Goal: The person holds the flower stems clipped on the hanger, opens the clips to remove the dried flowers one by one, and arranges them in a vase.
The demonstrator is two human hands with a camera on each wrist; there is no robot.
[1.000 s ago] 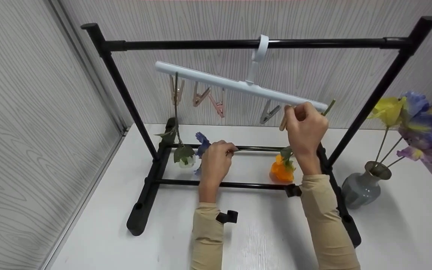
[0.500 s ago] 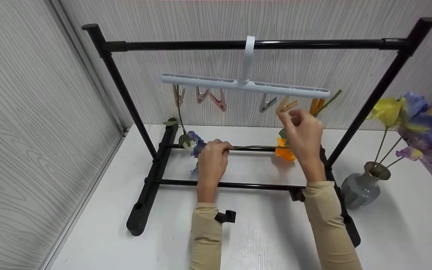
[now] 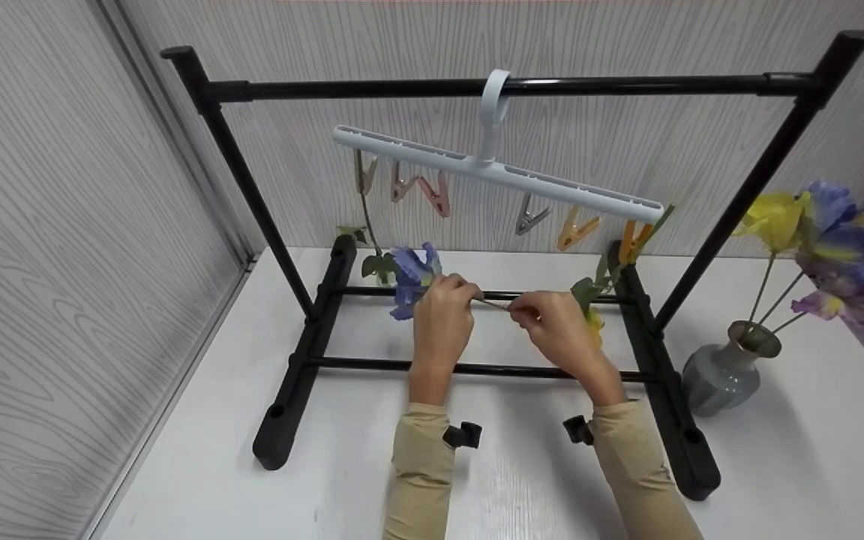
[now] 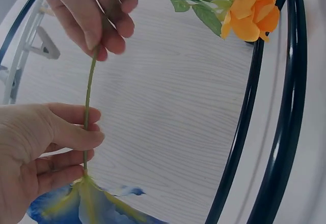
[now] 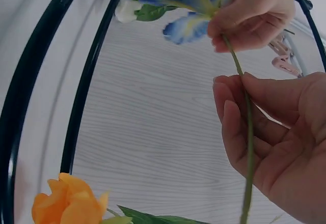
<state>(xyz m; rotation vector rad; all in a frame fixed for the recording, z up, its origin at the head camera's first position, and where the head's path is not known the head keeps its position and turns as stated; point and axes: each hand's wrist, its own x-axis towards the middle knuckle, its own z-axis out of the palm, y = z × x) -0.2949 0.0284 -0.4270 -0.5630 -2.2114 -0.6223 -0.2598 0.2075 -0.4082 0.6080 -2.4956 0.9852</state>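
Observation:
My left hand (image 3: 443, 326) pinches the green stem (image 4: 90, 81) of a blue iris (image 3: 411, 279) just behind its petals. My right hand (image 3: 565, 330) holds the same stem farther along, between thumb and fingers; its free end runs down past the palm in the right wrist view. Above both hands a pale blue clip hanger (image 3: 432, 155) hangs tilted, right end lower. Its orange clip (image 3: 631, 241) grips the stem of an orange flower (image 4: 252, 14), hanging head down. At the left end, a beige clip (image 3: 364, 176) holds a white flower (image 5: 126, 11) head down.
The hanger hooks over the top bar of a black rack (image 3: 372, 89). Pink clips (image 3: 436, 195), a grey clip (image 3: 529, 217) and a light orange clip (image 3: 577, 229) hold nothing. A grey vase (image 3: 724, 379) with yellow and purple flowers stands right of the rack on the white table (image 3: 507, 480).
My right hand has come down from the hanger's right-end clips to the iris stem. The hanger swung level, then tilted again. The left hand moved slightly right, bringing more of the iris into sight.

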